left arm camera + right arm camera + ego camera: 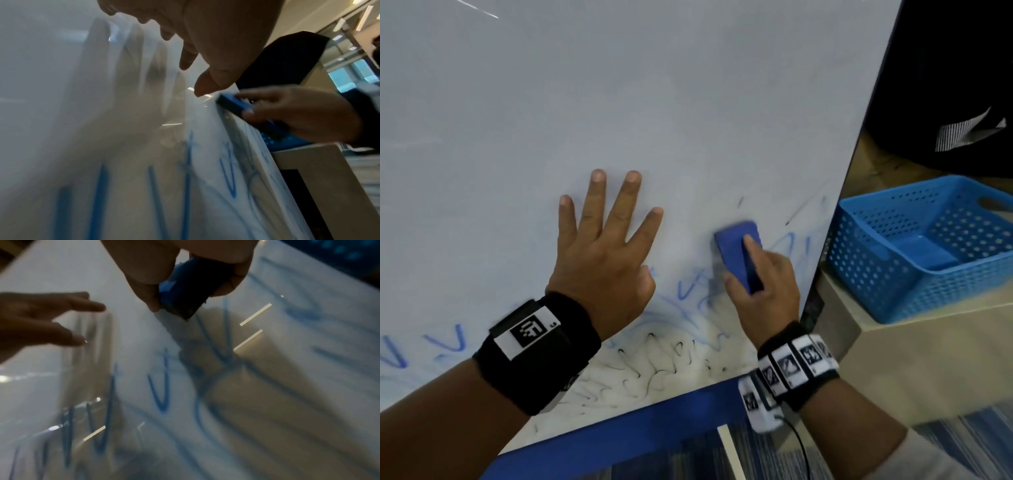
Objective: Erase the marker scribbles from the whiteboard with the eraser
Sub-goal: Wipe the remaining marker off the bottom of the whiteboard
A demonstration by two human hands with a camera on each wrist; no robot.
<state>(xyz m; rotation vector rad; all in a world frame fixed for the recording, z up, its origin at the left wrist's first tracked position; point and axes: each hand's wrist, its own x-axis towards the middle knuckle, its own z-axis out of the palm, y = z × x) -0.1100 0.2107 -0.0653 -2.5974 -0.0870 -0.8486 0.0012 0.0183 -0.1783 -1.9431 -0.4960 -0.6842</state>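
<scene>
Left forearm and its black wristband (536, 349) sit nearest the head camera, cut off by the lower frame edge. Left hand (599, 255) lies flat on the whiteboard (619, 85), fingers straight and spread. Right hand (765, 279) grasps the blue eraser (738, 251), pressed to the board just right of it; motion blur softens both. Blue scribbles (688, 291) show faintly from the head; wrist views render them bolder. Black scribbles (654, 366) near the bottom edge appear only from the head, as does the whole blue basket (914, 253).
</scene>
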